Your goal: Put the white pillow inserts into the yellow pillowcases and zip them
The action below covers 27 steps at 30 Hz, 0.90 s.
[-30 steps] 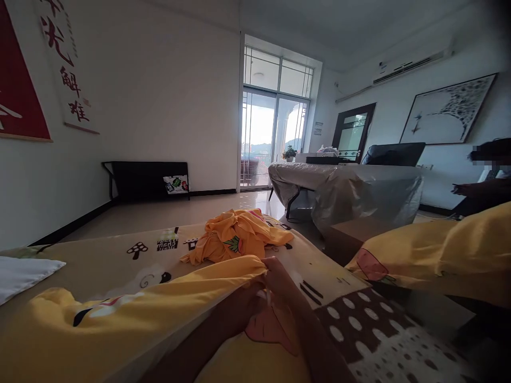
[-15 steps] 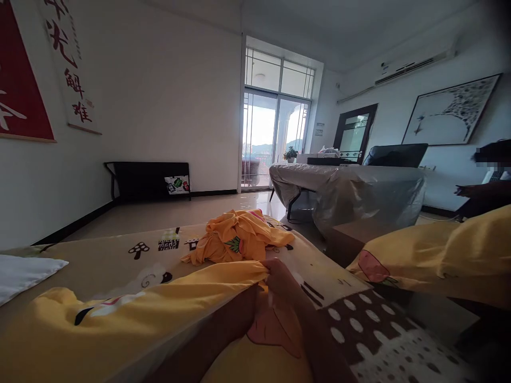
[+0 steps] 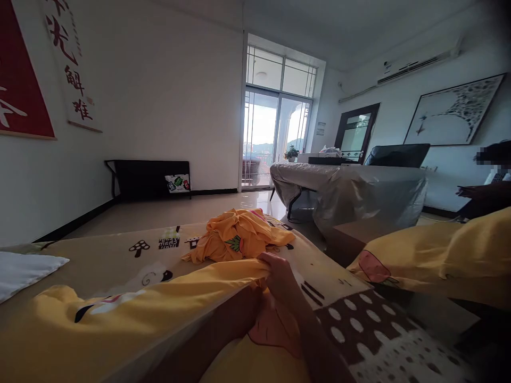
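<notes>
Both hands meet at a gathered edge of a large yellow printed bedding cloth (image 3: 159, 298), which spreads to the lower left and hangs between my forearms. My right hand (image 3: 276, 274) is closed on this edge, fingers and thumb pinching it. Just left of it and lower, my left hand (image 3: 254, 296) is closed at the same bunched fabric; its fingers are mostly hidden by cloth and shadow. Right beyond the hands, a crumpled orange cloth (image 3: 239, 234) with a green-leafed fruit print lies on the patterned bed (image 3: 159, 260).
A white pillow (image 3: 27, 274) lies at the left. More yellow cloth (image 3: 439, 250) is draped at the right. Behind stand a plastic-covered table (image 3: 367, 197), a black chair (image 3: 397, 155) and a low black frame (image 3: 143, 181). A person (image 3: 491, 181) is at the far right edge.
My hands have shifted very slightly, still gripping the same edge of the yellow cloth. The view has moved a little; the other cloths lie as before.
</notes>
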Each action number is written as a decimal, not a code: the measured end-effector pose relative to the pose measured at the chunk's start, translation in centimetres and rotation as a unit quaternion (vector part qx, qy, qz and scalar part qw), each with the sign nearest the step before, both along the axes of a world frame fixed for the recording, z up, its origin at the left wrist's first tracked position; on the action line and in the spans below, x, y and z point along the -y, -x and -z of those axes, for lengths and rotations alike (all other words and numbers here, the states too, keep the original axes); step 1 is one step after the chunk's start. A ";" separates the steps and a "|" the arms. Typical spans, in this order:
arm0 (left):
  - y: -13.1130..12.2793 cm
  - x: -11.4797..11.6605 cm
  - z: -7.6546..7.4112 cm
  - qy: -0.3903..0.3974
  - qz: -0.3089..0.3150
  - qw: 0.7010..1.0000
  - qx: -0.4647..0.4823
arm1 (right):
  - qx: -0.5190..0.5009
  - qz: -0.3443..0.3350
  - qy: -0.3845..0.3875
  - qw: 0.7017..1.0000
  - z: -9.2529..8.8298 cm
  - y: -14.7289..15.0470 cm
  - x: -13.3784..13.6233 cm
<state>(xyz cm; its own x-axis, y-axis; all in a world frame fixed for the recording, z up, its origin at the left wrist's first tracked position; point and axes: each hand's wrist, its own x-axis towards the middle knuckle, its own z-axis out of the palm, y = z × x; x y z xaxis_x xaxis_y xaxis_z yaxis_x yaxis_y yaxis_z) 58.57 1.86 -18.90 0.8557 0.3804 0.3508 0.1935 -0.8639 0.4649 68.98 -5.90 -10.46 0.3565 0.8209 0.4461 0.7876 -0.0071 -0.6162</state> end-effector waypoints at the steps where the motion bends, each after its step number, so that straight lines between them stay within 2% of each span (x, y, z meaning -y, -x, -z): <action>1: 0.0 -0.1 0.2 -0.017 -0.010 1.000 -0.011 | -0.031 -0.010 0.002 0.999 0.0 0.0 -0.1; 4: 0.1 -0.1 0.0 -0.047 -0.031 0.998 -0.025 | -0.076 -0.026 -0.013 0.997 0.2 0.0 -0.4; 8: 1.1 0.5 -1.4 -0.065 -0.035 0.997 -0.007 | -0.097 -0.052 -0.030 0.994 0.6 -0.3 -0.6; 10: 1.9 0.9 -2.2 -0.082 -0.003 0.997 0.003 | -0.112 -0.057 -0.041 0.991 0.7 -0.3 -0.7; 14: 2.9 1.4 -2.8 -0.135 0.116 0.980 0.087 | -0.161 -0.081 -0.061 0.982 0.9 -0.2 -0.7; 16: 2.9 1.6 -2.8 -0.080 0.135 0.980 0.121 | -0.188 -0.096 -0.068 0.975 0.9 -0.1 -0.7; 18: 2.7 1.6 -2.8 -0.003 0.120 0.985 0.123 | -0.221 -0.109 -0.071 0.966 0.9 0.0 -0.8; 21: 2.3 1.5 -2.9 0.144 0.040 0.984 0.093 | -0.258 -0.138 -0.067 0.954 1.0 0.1 -1.0; 23: 1.8 1.2 -3.0 0.241 -0.004 0.968 0.075 | -0.270 -0.147 -0.068 0.949 1.0 0.1 -1.1; 24: 1.4 1.0 -3.0 0.265 -0.010 0.961 0.075 | -0.273 -0.147 -0.070 0.948 1.0 0.1 -1.2; 27: 0.1 0.3 -3.0 0.257 0.020 0.962 0.093 | -0.276 -0.143 -0.075 0.947 1.1 0.1 -1.4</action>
